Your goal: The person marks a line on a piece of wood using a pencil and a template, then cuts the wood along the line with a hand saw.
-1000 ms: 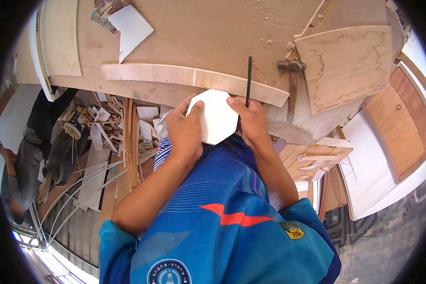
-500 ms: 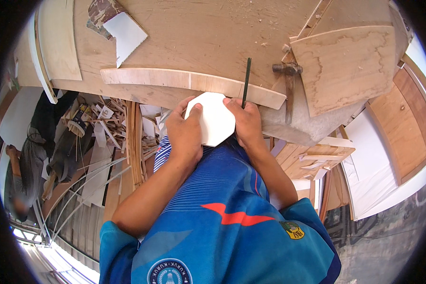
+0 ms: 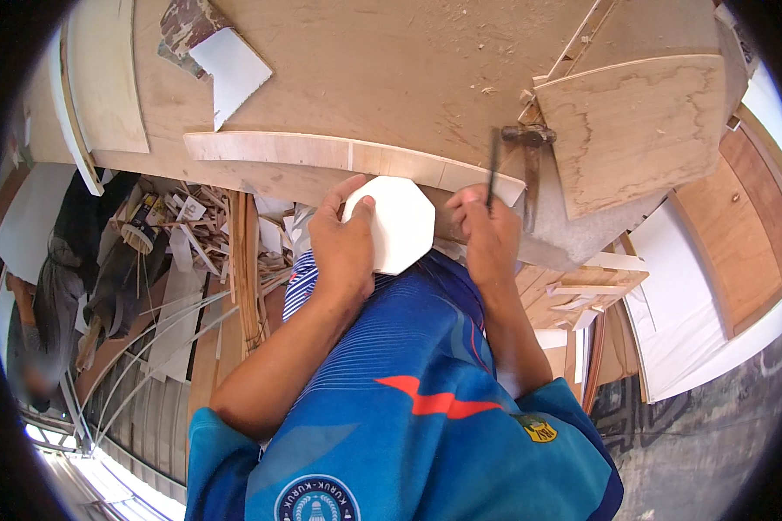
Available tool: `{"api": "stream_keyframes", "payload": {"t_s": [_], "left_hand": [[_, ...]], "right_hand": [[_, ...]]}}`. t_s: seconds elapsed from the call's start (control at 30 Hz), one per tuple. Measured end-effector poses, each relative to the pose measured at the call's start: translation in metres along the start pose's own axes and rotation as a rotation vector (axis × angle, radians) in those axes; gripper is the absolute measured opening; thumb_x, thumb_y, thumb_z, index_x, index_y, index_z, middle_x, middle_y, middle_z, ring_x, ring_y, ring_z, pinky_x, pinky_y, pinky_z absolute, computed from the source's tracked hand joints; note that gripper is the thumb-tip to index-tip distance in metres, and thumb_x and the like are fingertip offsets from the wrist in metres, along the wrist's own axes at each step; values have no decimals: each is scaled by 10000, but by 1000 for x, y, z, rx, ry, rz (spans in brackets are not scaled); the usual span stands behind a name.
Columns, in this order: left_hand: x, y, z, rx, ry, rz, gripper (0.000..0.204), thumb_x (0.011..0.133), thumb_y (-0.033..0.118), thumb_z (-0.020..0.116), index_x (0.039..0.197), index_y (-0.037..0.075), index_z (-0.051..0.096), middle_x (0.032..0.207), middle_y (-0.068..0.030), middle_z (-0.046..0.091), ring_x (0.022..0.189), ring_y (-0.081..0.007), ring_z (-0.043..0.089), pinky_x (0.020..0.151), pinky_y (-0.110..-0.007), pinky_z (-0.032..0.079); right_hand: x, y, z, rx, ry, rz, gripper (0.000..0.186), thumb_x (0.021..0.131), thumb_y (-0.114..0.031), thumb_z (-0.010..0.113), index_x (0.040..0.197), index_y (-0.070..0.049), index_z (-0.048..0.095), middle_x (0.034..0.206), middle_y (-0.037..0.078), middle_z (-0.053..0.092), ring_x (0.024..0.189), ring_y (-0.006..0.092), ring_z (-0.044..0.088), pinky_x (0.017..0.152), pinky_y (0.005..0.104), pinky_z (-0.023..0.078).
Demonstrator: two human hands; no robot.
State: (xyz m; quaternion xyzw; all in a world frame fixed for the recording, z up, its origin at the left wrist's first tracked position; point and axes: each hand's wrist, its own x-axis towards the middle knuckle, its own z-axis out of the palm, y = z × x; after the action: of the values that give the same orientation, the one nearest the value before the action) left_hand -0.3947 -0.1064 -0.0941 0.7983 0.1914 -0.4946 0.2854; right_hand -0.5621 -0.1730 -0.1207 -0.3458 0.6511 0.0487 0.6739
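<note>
My left hand [image 3: 339, 243] grips a white octagonal panel [image 3: 395, 224] by its left edge, thumb on the face. My right hand [image 3: 487, 233] is apart from the panel, to its right, closed around a thin dark pencil-like stick [image 3: 493, 161] that points up and is blurred. Just beyond it a hammer [image 3: 532, 169] lies on the plywood worktop [image 3: 365, 61]. A long curved pale wood strip [image 3: 304, 148] runs along the worktop's near edge behind the panel.
A square plywood board [image 3: 630, 130] lies right of the hammer, a white offcut [image 3: 230, 74] at upper left. Below left are a scrap pile [image 3: 200, 226], a bucket [image 3: 139, 234] and dark cloth beside another person's arm [image 3: 22, 304]. Curved panels [image 3: 730, 234] stand at right.
My right hand has let go of the panel and moved right with the stick, toward the hammer. My left hand still holds the panel, which sits slightly lower in view.
</note>
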Motion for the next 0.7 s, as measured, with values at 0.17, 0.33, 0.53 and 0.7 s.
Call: {"api": "stream_keyframes", "payload": {"t_s": [0.17,0.33,0.53,0.7], "left_hand": [[-1,3,0,42,-16,10,334,1011,-3,617,1337,-71,649,1240,-216,697,1097,-236,668,969,-333,524],[5,-3,-3,52,-23,26,331,1015,0,615,1337,-68,654,1251,-215,699,1100,-230,668,971,-333,523],[4,-6,-2,70,-37,85,340,1018,29,615,1345,-58,651,1206,-165,714,1020,-189,687,876,-313,569],[4,-6,-3,89,-44,66,336,1014,19,618,1336,-71,653,1216,-189,714,1055,-206,679,931,-321,544]], "right_hand": [[12,9,-9,188,122,-534,285,1053,-257,586,944,-6,668,915,111,689,711,162,594,656,303,474],[30,4,12,232,52,-528,121,963,-134,729,952,-15,712,930,132,725,790,227,693,742,301,541],[38,1,5,-164,-8,-778,137,838,-22,806,952,-46,736,961,118,785,902,248,773,806,345,594],[39,7,5,-184,-18,-839,116,823,37,800,915,1,739,949,159,784,867,243,771,789,331,604]]}}
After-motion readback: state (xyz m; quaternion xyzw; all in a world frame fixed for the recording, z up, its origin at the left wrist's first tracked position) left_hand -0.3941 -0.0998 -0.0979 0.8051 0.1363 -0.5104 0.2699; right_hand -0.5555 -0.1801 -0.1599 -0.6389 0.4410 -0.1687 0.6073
